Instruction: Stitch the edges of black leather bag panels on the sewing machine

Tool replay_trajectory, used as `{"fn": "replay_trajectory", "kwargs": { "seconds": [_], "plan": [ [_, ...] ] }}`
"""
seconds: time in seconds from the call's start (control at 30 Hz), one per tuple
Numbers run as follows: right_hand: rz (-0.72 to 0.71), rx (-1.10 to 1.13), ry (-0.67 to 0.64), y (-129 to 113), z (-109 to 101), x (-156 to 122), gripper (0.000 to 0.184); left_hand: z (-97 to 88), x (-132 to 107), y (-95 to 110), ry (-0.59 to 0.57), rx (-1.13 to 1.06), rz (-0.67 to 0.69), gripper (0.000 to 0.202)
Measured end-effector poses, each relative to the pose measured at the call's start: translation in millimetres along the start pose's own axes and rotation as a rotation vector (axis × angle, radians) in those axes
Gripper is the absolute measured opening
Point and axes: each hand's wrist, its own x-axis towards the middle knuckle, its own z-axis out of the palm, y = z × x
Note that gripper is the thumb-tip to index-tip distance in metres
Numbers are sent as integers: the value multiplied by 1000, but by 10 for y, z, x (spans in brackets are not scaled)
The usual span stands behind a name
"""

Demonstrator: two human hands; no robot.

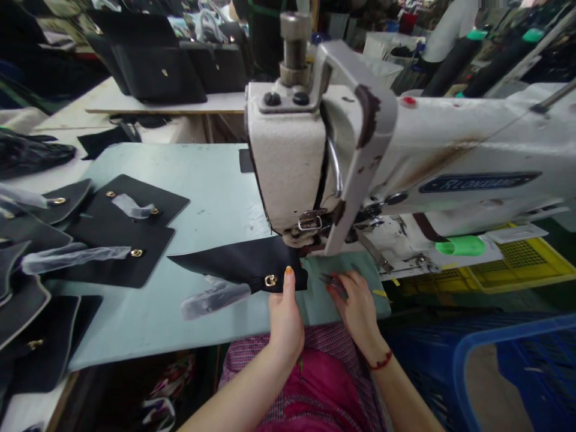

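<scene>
Table (211,198), pale green; its left part bears black pieces, several cut off at the left edge. Sewing machine (288,156), white, paint worn; right end cut off, needle hidden. Blue crate (508,333), cut off at lower right; pale brown matter at its rim unidentifiable. Yellow crate (535,273), partly masked by the machine; contents not discernible. Black piece (234,258), on the table below the machine head; smooth, tapering to a point at left, with clear plastic wrap (216,297) trailing from its near edge. Left hand (287,324), gripping that edge, thumb uppermost, fingers hidden. Right hand (360,306), pinching a small pointed tool (333,282), partly concealed. Clasp (270,280), gold-coloured, beside the left thumb.
</scene>
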Motion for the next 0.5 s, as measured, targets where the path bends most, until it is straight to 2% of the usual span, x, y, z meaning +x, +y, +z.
{"fn": "replay_trajectory", "kwargs": {
  "seconds": [0.07,0.1,0.17,0.23,0.27,0.3,0.33,0.4,0.47,0.5],
  "plan": [
    [-70,-210,-8,156,58,-83,27,-102,-32,-22,-68,47,-71,46],
    [-98,-279,1,217,89,-108,28,-176,-70,0,-139,106,-119,46],
    [-155,-359,33,316,147,-124,28,-354,-182,160,-402,285,-216,42],
    [-213,-389,74,391,189,-103,30,-518,-286,508,-768,490,-224,29],
    [-233,-395,96,421,203,-86,32,-575,-305,747,-935,593,-166,24],
    [-246,-397,119,447,214,-68,34,-604,-282,1014,-1001,673,-36,22],
    [-254,-392,140,469,222,-53,36,-601,-205,1293,-993,723,102,24],
    [-267,-369,165,507,235,-41,39,-495,130,1798,-822,768,366,26],
    [-286,-334,181,549,251,-58,40,-285,663,2103,-586,860,727,26],
    [-300,-313,190,580,262,-75,40,-163,958,2151,-579,1027,848,28]
  ]
}}
